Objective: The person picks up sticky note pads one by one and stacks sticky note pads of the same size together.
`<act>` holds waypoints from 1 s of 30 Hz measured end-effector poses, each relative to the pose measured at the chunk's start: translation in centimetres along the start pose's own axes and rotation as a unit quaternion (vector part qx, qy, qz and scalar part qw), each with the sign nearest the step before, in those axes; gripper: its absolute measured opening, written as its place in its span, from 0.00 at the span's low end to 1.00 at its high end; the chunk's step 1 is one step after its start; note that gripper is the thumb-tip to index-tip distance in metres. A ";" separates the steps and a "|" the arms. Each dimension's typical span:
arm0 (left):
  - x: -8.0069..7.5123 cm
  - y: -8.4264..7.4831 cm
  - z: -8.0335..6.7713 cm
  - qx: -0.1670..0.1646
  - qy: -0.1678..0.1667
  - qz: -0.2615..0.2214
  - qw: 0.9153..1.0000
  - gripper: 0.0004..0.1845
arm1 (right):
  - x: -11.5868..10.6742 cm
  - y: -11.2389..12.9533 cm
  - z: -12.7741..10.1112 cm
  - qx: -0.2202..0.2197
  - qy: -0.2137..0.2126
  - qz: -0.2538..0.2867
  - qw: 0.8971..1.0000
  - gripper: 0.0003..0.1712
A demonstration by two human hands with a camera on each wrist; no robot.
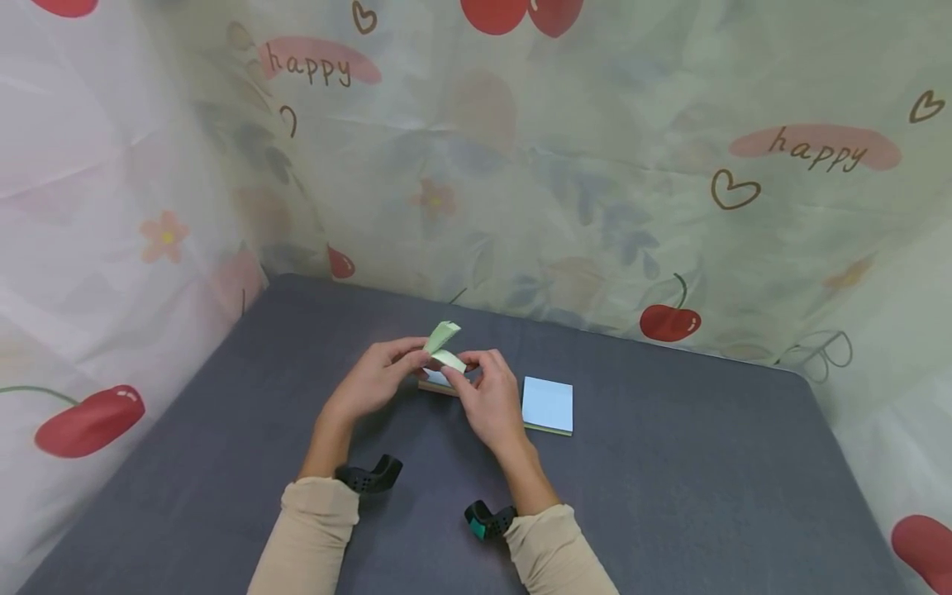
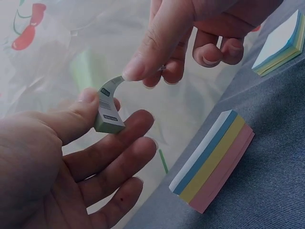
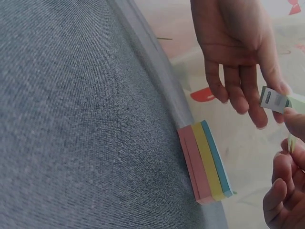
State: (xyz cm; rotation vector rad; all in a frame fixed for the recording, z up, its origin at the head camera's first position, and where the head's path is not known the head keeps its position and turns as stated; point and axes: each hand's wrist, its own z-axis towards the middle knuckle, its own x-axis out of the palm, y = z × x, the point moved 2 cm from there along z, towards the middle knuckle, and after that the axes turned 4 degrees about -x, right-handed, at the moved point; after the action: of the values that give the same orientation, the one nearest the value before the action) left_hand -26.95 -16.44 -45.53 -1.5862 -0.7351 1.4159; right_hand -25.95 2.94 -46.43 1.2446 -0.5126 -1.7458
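Note:
Above the far part of the table, both hands hold a small light-green sticky note pad (image 1: 442,335). My left hand (image 1: 372,380) pinches it at one end between thumb and index finger, the other fingers spread loosely below. With thumb and fingertips, my right hand (image 1: 492,401) grips a strip that curves away from the pad; its printed white face (image 2: 112,86) shows in the left wrist view. Under the hands lies a striped sticky note block (image 2: 212,160) with pink, yellow, blue and white layers, partly hidden by the hands in the head view.
A second sticky note stack (image 1: 548,403), pale blue on top with a yellow-green lower edge, lies right of the right hand. The dark grey table (image 1: 692,479) meets a printed curtain (image 1: 491,165) at its back edge. Each wrist wears a black band.

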 end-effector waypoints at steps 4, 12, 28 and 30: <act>0.0 0.0 0.0 -0.010 -0.001 0.000 1.000 0.21 | -0.1 0.0 0.0 0.002 -0.001 0.001 1.000 0.16; 0.2 0.4 0.1 -0.029 -0.026 0.044 0.998 0.18 | -0.3 -0.1 -0.1 0.010 0.005 0.010 1.000 0.22; 1.0 1.9 0.6 -0.043 -0.049 0.064 0.996 0.15 | 0.0 -1.2 0.0 0.046 0.045 -0.023 0.998 0.19; 1.2 2.2 0.7 -0.039 -0.051 0.066 0.996 0.15 | 0.0 -1.4 -0.1 0.049 0.050 -0.026 0.997 0.19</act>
State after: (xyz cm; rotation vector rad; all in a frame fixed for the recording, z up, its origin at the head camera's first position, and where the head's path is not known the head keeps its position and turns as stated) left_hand -27.67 -16.21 -48.00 -1.6589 -0.7643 1.5904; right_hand -26.48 3.62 -47.53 1.4181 -0.5158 -1.7098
